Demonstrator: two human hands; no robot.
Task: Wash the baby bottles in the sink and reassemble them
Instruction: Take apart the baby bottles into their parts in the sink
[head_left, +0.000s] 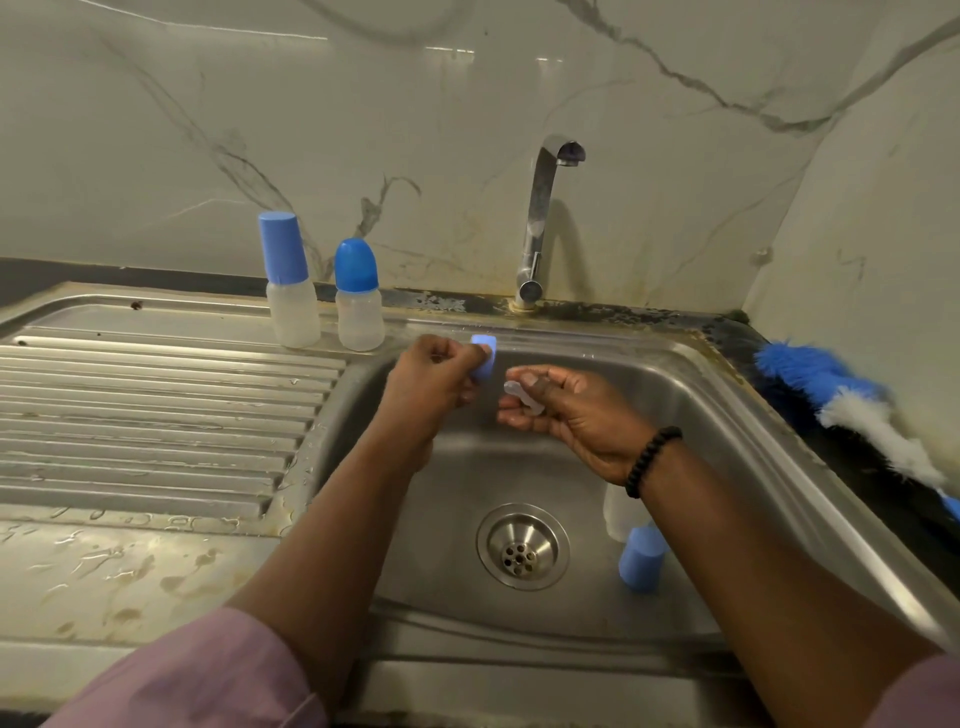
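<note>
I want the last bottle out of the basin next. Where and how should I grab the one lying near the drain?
Take the bottle by its clear body rather than the blue cap, coming from above with the right hand. It seems to lie on its side by the sink's right wall, partly hidden under the right forearm, so the rounded body is probably the easiest part to wrap fingers around.

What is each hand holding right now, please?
Left hand: closed on the blue collar ring.
Right hand: pinching the clear teat.
</note>
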